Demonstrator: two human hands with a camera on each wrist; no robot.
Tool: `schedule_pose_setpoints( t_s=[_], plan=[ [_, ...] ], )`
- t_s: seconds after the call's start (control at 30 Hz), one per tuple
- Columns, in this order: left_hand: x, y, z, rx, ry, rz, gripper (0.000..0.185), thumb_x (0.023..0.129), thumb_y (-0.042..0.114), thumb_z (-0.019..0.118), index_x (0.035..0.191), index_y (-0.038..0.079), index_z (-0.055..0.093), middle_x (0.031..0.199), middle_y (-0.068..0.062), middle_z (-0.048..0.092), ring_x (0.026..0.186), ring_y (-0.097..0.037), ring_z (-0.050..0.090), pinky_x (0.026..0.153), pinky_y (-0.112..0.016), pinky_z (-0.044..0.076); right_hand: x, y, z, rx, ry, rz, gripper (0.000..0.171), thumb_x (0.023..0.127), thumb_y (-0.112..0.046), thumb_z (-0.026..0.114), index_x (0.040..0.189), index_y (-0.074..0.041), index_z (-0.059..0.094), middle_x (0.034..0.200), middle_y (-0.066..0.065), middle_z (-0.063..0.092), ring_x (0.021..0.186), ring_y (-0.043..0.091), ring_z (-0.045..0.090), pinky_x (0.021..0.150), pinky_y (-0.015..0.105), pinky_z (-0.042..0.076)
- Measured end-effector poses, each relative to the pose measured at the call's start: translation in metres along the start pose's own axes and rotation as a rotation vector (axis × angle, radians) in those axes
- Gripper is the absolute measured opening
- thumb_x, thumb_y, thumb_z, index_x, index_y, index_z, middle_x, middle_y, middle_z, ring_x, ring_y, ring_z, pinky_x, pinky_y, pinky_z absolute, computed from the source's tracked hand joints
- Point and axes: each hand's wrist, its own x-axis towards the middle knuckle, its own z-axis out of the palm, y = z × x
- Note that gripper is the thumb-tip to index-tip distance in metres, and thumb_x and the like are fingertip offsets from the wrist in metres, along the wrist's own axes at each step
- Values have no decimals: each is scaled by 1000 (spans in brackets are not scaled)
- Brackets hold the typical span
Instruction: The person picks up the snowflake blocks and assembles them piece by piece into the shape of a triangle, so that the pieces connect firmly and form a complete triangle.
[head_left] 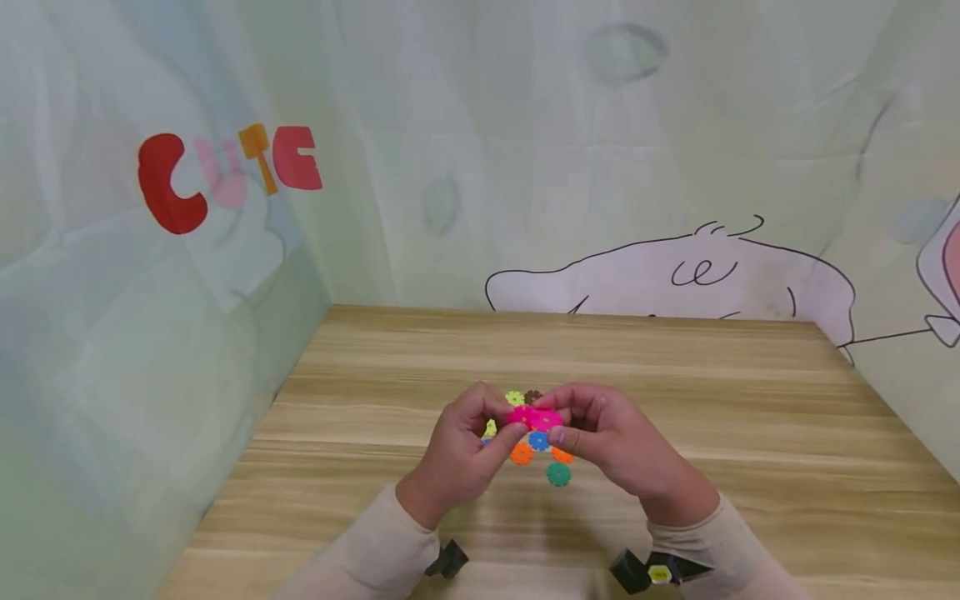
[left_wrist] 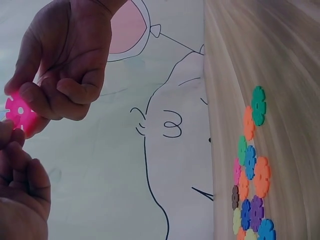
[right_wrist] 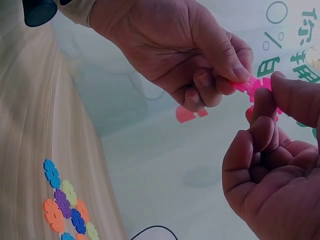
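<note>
Two bright pink notched plastic discs, a left one point(head_left: 521, 417) and a right one point(head_left: 548, 421), are held up above the table and overlap edge to edge in the head view. My left hand point(head_left: 459, 446) pinches the left disc between thumb and forefinger. On the other side, my right hand point(head_left: 626, 446) grips the right disc with thumb and fingertips. Fingers hide part of the pink discs point(right_wrist: 260, 88) in the right wrist view. From the left wrist, one pink disc point(left_wrist: 20, 111) shows its round centre hole and edge slots between the two hands.
Loose discs lie on the wood-grain table point(head_left: 360, 483) beneath and beyond the hands: green point(head_left: 558, 475), orange point(head_left: 522, 453), blue point(head_left: 539, 442), brown point(head_left: 532, 397), purple point(left_wrist: 257, 212) and several more. A printed cloth point(head_left: 420, 150) hangs behind the table and along its sides.
</note>
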Motion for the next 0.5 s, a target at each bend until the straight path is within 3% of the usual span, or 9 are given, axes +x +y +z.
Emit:
schedule_pose_setpoints(
  t_s=[0.2,0.3,0.43,0.5],
  plan=[
    [0,-1,0,27,11,8,26,90,-16,70,99,3,56,85,-12,59,72,-16,57,60,-25,54,1,1,-1,6,-9,11,29,101,-3,67,127,8,64,103,13,67,86,15,65,76,23,59],
    [1,1,-1,69,17,-19,27,89,-12,73,101,5,57,84,-9,62,72,-15,57,61,-25,54,1,2,-4,-1,-6,13,29,103,-7,65,128,7,64,108,17,69,90,21,67,79,25,60],
    [1,3,-1,102,3,-62,39,86,-9,79,116,5,58,84,-7,63,74,-13,58,67,-25,55,0,3,-7,0,0,29,31,105,-12,64,130,6,64,114,18,69,97,30,67,83,28,60],
    [0,1,-2,118,-3,-55,46,85,-9,80,123,3,58,84,-7,63,75,-14,59,69,-26,56,0,4,-7,5,-2,28,32,105,-12,64,130,7,63,111,14,69,95,26,67,82,27,60]
  ],
)
